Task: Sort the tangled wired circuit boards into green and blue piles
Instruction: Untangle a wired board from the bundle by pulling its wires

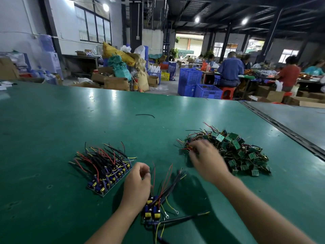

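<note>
Room: a dim workshop, with blue crates and cardboard boxes on the floor in the upper middle of the frame and people seated at benches in the upper right.
Surface: a green surface fills the lower two thirds, and a loose black wire lies alone near its middle.
Blue row: blue circuit boards lined up side by side in the lower left, their red, black and yellow leads fanned toward the top of the frame.
Blue cluster: a small bunch of blue boards at bottom centre, with long leads splayed up and to the right.
Green heap: green boards piled right of centre, with thin wires knotted through them.
Left hand: between the blue row and the blue cluster, fingers curled, thumb and forefinger close together beside a thin red lead. Whether it pinches that lead cannot be told.
Right hand: motion-blurred over the left edge of the green heap, fingers down among the wires. Its grip cannot be made out.
Risk: a board pulled from the green heap may drag its neighbours along by the knotted leads and scatter them toward the blue cluster. A hard tug could also tear a lead off its solder joint. The cluster's splayed leads could snag a passing wrist.
</note>
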The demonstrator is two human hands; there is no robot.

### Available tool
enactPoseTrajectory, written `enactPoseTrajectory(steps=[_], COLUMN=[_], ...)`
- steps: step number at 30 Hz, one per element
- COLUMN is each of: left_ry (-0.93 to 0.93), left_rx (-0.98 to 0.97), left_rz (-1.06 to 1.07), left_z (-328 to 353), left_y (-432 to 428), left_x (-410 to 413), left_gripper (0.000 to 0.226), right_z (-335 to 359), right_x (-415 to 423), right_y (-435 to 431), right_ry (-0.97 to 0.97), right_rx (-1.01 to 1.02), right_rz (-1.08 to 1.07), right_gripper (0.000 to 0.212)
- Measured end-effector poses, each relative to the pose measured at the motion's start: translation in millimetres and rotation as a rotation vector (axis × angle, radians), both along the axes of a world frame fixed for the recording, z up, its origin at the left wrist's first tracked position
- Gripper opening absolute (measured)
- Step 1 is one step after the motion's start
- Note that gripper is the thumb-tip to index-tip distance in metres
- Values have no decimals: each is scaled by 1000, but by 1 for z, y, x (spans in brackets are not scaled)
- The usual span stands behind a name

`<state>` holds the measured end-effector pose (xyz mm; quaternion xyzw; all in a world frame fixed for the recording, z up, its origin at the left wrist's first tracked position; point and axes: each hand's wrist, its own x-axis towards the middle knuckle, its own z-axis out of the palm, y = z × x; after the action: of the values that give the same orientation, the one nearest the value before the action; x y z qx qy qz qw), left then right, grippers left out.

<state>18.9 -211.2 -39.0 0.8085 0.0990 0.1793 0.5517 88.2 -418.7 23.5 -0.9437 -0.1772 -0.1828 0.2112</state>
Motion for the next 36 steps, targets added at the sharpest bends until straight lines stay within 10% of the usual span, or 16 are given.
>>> enactPoseTrajectory(steps=[12, 20, 28, 31, 36], left_ry=[-18, -28, 83, 39, 34], left_rx=[-581, -297, -629, -824, -921], left_rz=[-121, 2, -147, -113, -144], left_z=[12, 12, 15, 19, 24], left_y=[-1, 1, -10, -6, -1], left_x=[-6, -11, -13, -11, -12], left_gripper=[18, 11, 17, 16, 26], right_z=[-54, -43, -45, -39, -39], right_x=[-57, -60, -59, -67, -80], right_y=[18, 21, 19, 20, 28], right_ry=[10, -231, -432, -544, -185], right_rx=[-285, 129, 160, 248, 415], right_rz=[271, 115, -112, 3, 249], right_gripper=[26, 6, 42, 16, 9])
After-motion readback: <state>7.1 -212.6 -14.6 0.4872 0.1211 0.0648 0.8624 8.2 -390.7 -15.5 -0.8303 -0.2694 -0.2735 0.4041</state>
